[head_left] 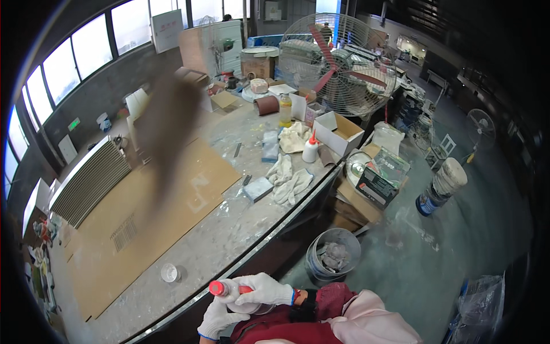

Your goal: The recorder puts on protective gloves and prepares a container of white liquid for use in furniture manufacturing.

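Beside the grey workbench (pixel 213 245), I'm watching a red-capped whitish bottle (pixel 230 293) being held (white-gloved left hand (pixel 217 321), white-gloved right hand (pixel 266 289) curled round).

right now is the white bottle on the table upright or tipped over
Upright: the bottle rests on its base, its red nozzle pointing up.

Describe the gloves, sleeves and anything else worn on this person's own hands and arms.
The left hand and right hand wear white fabric gloves, with blue edging at the cuffs. A black band circles the right wrist, below a dark red sleeve with a fine pattern. Too little of the left sleeve shows to describe.
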Demonstrator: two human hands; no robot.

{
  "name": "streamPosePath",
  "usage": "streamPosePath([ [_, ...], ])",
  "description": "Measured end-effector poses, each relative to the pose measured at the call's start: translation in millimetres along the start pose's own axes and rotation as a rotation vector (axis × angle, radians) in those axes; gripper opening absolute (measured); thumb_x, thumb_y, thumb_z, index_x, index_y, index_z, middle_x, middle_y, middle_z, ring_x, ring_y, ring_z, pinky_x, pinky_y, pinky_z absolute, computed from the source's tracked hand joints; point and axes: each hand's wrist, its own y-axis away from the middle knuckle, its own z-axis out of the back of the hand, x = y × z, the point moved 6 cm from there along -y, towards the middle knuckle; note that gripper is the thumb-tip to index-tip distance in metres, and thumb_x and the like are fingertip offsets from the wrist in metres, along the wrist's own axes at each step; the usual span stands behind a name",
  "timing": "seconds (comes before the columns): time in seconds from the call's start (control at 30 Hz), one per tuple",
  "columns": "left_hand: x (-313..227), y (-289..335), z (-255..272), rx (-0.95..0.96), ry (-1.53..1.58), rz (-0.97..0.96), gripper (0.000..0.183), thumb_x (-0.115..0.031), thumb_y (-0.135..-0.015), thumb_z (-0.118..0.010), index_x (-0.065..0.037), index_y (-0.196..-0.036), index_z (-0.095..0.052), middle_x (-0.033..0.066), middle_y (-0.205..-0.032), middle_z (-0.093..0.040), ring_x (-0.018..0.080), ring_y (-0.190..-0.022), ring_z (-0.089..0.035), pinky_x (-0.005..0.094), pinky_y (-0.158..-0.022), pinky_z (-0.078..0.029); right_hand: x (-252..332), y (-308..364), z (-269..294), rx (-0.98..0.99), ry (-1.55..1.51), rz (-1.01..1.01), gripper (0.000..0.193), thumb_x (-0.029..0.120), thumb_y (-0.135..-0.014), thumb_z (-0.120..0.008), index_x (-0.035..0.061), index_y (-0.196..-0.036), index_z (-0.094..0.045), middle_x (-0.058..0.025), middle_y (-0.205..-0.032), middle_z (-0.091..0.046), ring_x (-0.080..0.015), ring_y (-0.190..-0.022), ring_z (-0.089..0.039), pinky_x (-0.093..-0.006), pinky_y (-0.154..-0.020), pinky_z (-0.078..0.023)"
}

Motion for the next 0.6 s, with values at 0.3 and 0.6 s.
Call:
streamPosePath([
  [0.3, -143.8, -13.4, -6.3, 0.006, 0.997, -0.28, 0.06, -0.026, -0.062, -0.079, -0.003, -0.111, -0.054, 0.0083, -0.109, -0.057, 0.0242, -0.097, -0.057, 0.0373, -0.091, -0.044, 94.6, 2.9, 51.2, -0.119, 0.004, 0.259, 0.042, 0.03, -0.069, -0.079, 0.0001, -0.093, -0.061, -0.0066, -0.08, -0.062, -0.0111, -0.077, -0.057, -0.0297, -0.067, -0.048],
  [0.6, -99.5, 5.6, 7.9, -0.512, -0.308, -0.829, 0.044, -0.025, -0.048, -0.077, -0.005, -0.083, -0.059, 0.0103, -0.094, -0.053, 0.0257, -0.088, -0.056, 0.0349, -0.076, -0.045, 128.4, 12.4, 25.6, -0.116, -0.053, 0.446, 0.041, 0.033, -0.074, -0.074, 0.0037, -0.099, -0.061, -0.0168, -0.082, -0.063, -0.0246, -0.074, -0.063, -0.0331, -0.07, -0.049],
])
